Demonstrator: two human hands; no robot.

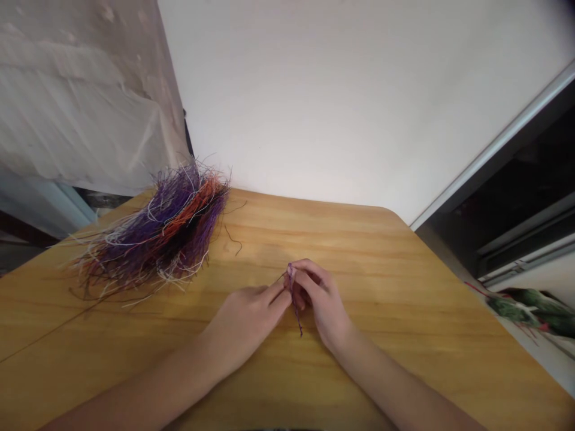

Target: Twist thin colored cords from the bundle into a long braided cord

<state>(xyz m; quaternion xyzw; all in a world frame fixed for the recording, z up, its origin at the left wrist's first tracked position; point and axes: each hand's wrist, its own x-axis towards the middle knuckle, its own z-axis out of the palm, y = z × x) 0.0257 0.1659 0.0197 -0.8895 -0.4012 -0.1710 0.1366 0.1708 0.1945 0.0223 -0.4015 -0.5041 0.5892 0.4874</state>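
Over the middle of the wooden table (381,275), my two hands meet at their fingertips. A thin purple braided cord (295,308) hangs down between them, its lower end toward me. My right hand (321,299) pinches the cord near its top between thumb and fingers. My left hand (256,311) is closed beside it, thumb and forefinger pressed on the cord's upper part. A fine dark strand shows near the left fingertips. The exact grip there is partly hidden by the fingers.
To the left lies a big loose bundle of purple, orange, black and white strands (171,227). One dark stray strand (233,240) rests beside it. A white wall (314,108) stands behind the table. Green and red items (530,311) are beyond the right edge.
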